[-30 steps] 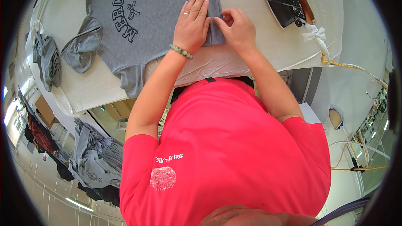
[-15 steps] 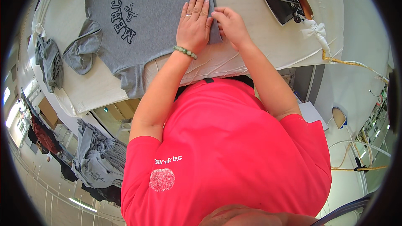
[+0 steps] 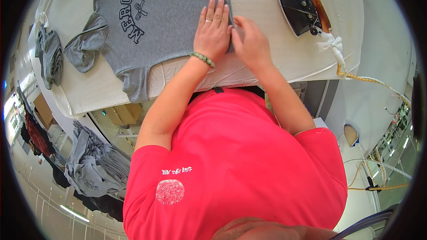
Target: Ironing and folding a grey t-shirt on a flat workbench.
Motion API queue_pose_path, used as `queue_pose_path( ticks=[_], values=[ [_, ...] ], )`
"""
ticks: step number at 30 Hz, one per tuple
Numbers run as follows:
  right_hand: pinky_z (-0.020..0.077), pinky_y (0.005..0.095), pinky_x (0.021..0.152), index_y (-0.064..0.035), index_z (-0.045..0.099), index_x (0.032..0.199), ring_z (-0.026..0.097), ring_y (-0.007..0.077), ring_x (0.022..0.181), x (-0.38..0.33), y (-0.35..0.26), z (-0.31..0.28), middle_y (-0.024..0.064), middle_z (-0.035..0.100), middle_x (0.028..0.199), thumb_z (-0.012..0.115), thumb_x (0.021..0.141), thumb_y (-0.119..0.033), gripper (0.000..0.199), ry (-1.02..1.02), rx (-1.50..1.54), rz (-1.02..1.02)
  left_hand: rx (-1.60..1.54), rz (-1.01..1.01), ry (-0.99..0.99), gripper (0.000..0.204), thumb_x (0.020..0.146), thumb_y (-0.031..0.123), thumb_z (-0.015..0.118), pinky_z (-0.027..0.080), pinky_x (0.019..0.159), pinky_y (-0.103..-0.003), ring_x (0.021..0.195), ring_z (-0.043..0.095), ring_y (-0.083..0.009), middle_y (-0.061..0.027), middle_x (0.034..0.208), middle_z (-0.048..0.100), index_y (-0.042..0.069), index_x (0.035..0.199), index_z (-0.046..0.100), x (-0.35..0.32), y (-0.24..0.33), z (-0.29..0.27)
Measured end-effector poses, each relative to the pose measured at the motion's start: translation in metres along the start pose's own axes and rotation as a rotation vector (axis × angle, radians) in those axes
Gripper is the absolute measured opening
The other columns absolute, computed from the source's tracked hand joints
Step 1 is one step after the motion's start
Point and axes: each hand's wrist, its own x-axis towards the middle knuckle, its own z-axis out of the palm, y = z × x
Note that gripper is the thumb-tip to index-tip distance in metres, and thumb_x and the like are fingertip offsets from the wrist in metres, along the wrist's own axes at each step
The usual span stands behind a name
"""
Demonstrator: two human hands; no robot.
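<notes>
A grey short-sleeved top [image 3: 173,26] with dark lettering and a bow motif lies flat on the pale padded ironing table, its hem edge to the right. My left hand [image 3: 212,33] rests palm down on the top near that hem, fingers stretched out, a beaded bracelet at the wrist. Just beside it, my right hand [image 3: 252,44] is at the hem edge, thumb and forefinger apart and the other fingers partly hidden. Whether its fingertips touch the cloth is hard to make out.
A black iron [image 3: 299,6] with a brown handle and a cloth-wrapped cord stands at the right of the table [image 3: 262,0]. A bunched grey garment [image 3: 50,58] lies at the left edge. Below left hang several grey garments [image 3: 95,164].
My right hand has loosened from a pinch at the hem, thumb and forefinger now apart. The top's lower hem corner no longer shows beyond my hands.
</notes>
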Motion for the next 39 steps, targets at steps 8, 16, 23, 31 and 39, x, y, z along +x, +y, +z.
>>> queue_pose_path(
  ticks=[8,16,23,31,39],
  values=[
    [0.027,0.0536,0.123,0.0004,0.052,0.145,0.05,0.0385,0.141,0.151,-0.022,0.058,0.0262,0.054,0.148,0.064,0.096,-0.049,0.071,0.471,-0.332,-0.489,-0.115,0.052,0.018,0.059,0.099,0.026,0.057,0.026,0.126,-0.05,0.152,0.035,-0.0356,-0.0184,0.162,0.04,-0.002,0.15,0.048,0.005,0.006,0.005],
    [0.0269,0.0533,0.124,0.0023,0.038,0.154,0.034,0.04,0.152,0.181,-0.024,0.039,0.0262,0.038,0.161,0.063,0.098,-0.046,0.078,0.221,-0.37,-0.543,-0.228,-0.021,0.093,0.059,0.096,0.022,0.062,0.031,0.123,-0.05,0.148,0.039,-0.0354,-0.0187,0.157,0.044,-0.004,0.147,0.049,0.002,0.003,-0.01],
    [0.0303,0.0516,0.122,-0.0027,0.049,0.15,0.041,0.0345,0.149,0.229,0.001,0.025,0.0195,0.047,0.157,0.06,0.099,-0.03,0.058,0.323,-0.342,-0.61,-0.251,-0.049,0.198,0.056,0.095,0.021,0.063,0.037,0.119,-0.049,0.143,0.045,-0.0361,-0.0187,0.149,0.051,-0.003,0.144,0.052,0.06,-0.039,-0.014],
    [0.029,0.0491,0.124,-0.0058,0.053,0.148,0.04,0.0296,0.15,0.194,0.003,0.024,0.0136,0.046,0.16,0.061,0.098,-0.023,0.054,0.326,-0.468,-0.579,-0.187,0.098,0.212,0.038,0.095,0.016,0.063,0.041,0.115,-0.047,0.136,0.053,-0.0343,-0.0141,0.136,0.063,0.003,0.131,0.064,0.193,-0.132,-0.007],
    [0.0503,0.0444,0.099,-0.0066,0.067,0.126,0.065,0.0275,0.117,0.068,-0.001,-0.002,0.0106,0.067,0.127,0.071,0.091,-0.015,0.036,0.25,-0.2,-0.392,-0.199,0.244,0.237,0.033,0.094,0.019,0.066,0.042,0.112,-0.049,0.133,0.055,-0.0325,-0.0114,0.133,0.065,0.004,0.124,0.069,0.182,-0.135,-0.011]
  ],
)
